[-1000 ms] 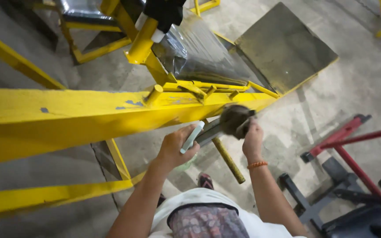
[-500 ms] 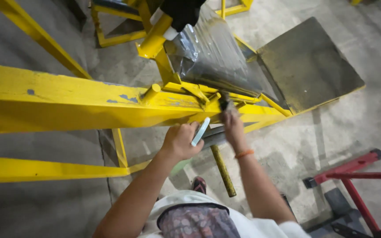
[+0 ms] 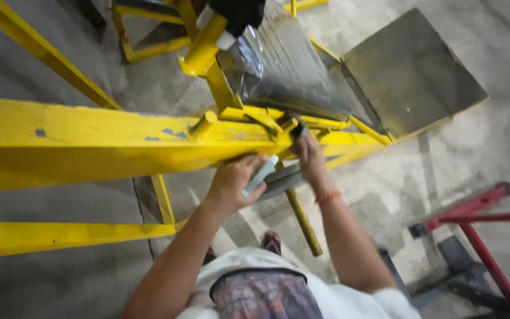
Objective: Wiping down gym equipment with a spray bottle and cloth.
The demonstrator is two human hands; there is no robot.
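Observation:
My left hand (image 3: 232,180) is closed around a pale green flat handle (image 3: 260,175), just below the wide yellow steel beam (image 3: 90,145). My right hand (image 3: 310,156) is raised to the beam's bracket and pinches a small dark part (image 3: 298,129) against the yellow pegs there. A grey metal plate (image 3: 284,179) lies between both hands. A rusty yellowish rod (image 3: 303,221) slants down below them toward the floor.
A shiny film-wrapped roll (image 3: 278,65) rests on the yellow frame above. A dark square plate (image 3: 411,74) lies on the concrete at upper right. Red and dark metal stands (image 3: 473,227) sit at lower right. Another yellow beam (image 3: 60,236) crosses at lower left.
My right hand went up from a dark round part near the beam's lower edge to the bracket on the beam. My left hand kept its grip and shifted slightly.

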